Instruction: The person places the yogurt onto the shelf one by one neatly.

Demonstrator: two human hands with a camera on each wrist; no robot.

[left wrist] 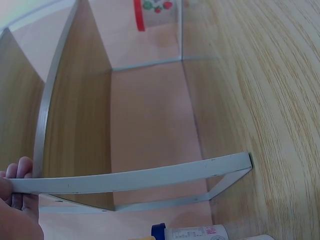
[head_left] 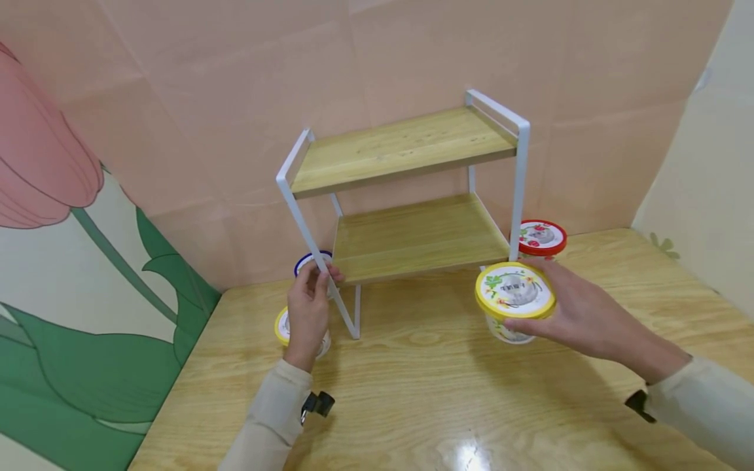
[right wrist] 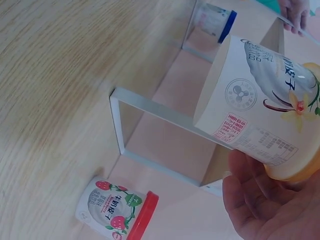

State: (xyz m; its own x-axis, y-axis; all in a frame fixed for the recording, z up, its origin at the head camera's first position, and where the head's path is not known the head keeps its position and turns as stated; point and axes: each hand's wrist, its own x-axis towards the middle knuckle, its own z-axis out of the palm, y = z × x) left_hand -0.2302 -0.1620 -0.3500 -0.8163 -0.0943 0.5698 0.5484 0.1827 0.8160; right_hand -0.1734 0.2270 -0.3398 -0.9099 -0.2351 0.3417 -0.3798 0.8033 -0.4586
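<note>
A two-tier rack [head_left: 406, 150] with wooden boards and a white metal frame stands on the table. My left hand [head_left: 309, 317] grips its left front upright, around the height of the lower board; in the left wrist view the fingers [left wrist: 24, 167] curl round the frame. Over on the right, my right hand [head_left: 580, 311] holds a yellow-lidded paper tub [head_left: 515, 294] by its side, in front of the right upright. That tub is raised off the table, its white body and printed flower showing in the right wrist view.
A red-lidded tub [head_left: 538, 237] stands behind the right hand, beside the rack. To the rack's left are a blue-lidded tub [right wrist: 215, 22] and another yellow-lidded tub [head_left: 283, 325], both partly hidden by the left hand or frame. A pinkish backdrop [head_left: 235, 131] rises behind.
</note>
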